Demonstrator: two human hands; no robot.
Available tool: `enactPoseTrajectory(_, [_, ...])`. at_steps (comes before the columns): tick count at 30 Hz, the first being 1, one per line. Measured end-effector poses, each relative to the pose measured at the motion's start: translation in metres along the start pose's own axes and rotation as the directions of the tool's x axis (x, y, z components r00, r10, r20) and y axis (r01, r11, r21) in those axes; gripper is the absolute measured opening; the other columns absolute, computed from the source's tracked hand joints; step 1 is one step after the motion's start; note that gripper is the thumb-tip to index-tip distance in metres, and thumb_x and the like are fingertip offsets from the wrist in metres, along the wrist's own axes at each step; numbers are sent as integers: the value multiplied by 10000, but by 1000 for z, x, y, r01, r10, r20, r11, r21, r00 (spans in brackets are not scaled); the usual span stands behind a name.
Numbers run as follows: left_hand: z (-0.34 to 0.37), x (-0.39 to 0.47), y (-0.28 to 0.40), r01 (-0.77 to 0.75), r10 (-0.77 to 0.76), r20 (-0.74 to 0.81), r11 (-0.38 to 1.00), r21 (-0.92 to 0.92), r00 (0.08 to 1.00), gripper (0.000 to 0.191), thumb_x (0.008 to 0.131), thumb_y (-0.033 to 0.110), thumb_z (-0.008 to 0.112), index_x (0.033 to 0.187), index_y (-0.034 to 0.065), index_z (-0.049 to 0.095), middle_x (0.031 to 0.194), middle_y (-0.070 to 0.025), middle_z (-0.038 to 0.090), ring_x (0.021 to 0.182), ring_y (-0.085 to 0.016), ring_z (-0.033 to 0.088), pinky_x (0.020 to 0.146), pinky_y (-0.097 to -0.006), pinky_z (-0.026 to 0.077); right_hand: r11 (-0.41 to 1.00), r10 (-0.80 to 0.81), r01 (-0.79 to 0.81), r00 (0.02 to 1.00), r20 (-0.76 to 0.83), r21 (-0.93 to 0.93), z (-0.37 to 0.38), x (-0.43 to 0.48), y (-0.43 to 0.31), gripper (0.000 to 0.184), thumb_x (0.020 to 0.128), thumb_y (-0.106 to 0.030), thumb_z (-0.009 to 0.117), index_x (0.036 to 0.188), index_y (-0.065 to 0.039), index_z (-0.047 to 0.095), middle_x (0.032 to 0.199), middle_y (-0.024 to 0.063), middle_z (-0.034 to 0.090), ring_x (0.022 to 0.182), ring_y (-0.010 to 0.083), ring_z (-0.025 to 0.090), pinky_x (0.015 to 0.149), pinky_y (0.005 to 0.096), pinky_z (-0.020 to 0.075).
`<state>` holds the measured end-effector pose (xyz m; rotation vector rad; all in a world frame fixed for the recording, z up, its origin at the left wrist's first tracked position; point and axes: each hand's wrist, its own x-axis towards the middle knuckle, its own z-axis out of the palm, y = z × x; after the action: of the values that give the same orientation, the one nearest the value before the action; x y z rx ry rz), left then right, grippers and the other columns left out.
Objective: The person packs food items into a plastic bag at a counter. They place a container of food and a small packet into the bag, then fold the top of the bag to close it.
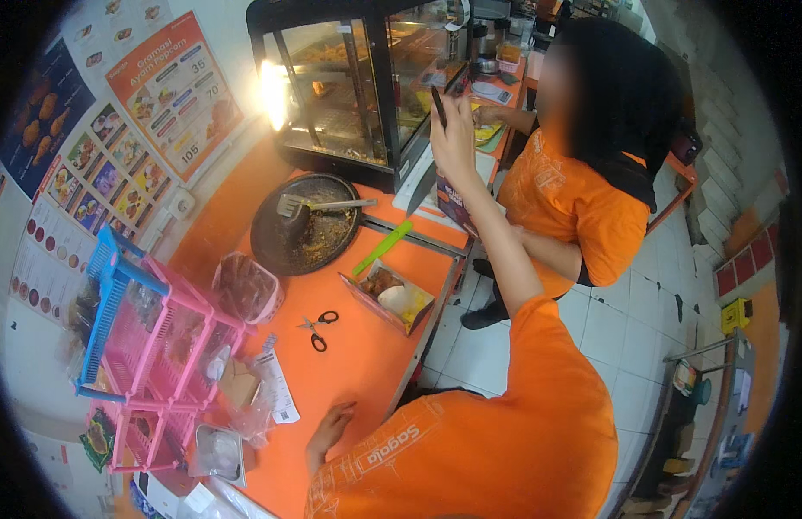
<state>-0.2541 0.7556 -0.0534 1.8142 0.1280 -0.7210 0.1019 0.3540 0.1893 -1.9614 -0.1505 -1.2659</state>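
My right hand (456,139) is raised at the upper middle, its fingers closed around a slim black object (438,107) too narrow to identify. My left hand (333,425) is low over the orange tabletop (349,370), fingers loosely curled, with nothing visible in it. Black-handled scissors (318,331) lie with blades apart beyond it. Near the counter edge stands an open paper food box (410,324) containing white rice (395,300), browned food and something yellow. A knife with a green handle (382,248) lies beyond the box, its blade pointing away.
A stone mortar (264,243) holds a pestle, ground paste and metal tongs (342,204). A lit glass food warmer (336,84) stands behind. Pink racks (161,350), a plastic basket (248,289) and a metal container (220,454) line the left. A co-worker (569,194) stands right, near a dark printed box (452,198).
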Motion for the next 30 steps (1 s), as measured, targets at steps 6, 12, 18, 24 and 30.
enactPoseTrajectory(6, [-18,34,62,-34,-3,-287,992,-124,958,370,1000,307,515,1266,56,571,1250,-93,590,1125,-201,577,950,-348,449,956,-100,84,994,-45,-282,39,104,120,464,813,-24,587,1272,-61,536,1186,220,447,1041,382,506,927,478,412])
enactPoseTrajectory(12, [-14,102,112,-449,148,-807,880,-157,572,399,1022,401,416,1095,43,577,1141,-75,575,995,-180,606,838,-358,504,936,40,-36,999,5,-351,87,222,243,512,861,-187,566,1359,-84,508,1487,223,311,1336,440,348,1073,496,360])
enactPoseTrajectory(18, [15,123,147,-478,66,-978,878,-38,199,288,1019,323,427,1085,74,557,1083,-57,581,962,-172,603,786,-322,512,864,149,-74,983,112,-498,129,337,338,503,895,-291,564,1393,-248,499,1546,213,231,1385,424,291,1101,528,321])
enactPoseTrajectory(24, [7,110,133,-425,-44,-981,897,-122,188,263,1010,312,464,1021,73,573,988,-57,593,896,-165,608,737,-304,500,901,123,-123,992,-27,-416,149,396,358,470,893,-252,551,1360,-206,537,1496,174,372,1362,370,368,1114,591,254])
enactPoseTrajectory(30, [9,113,151,-465,36,-996,885,-5,80,316,1029,293,428,1125,18,550,1093,-95,565,1024,-213,587,882,-380,488,941,-299,199,870,-393,-275,116,302,171,290,868,-154,554,1124,-51,643,1183,125,641,1202,308,542,1080,581,291])
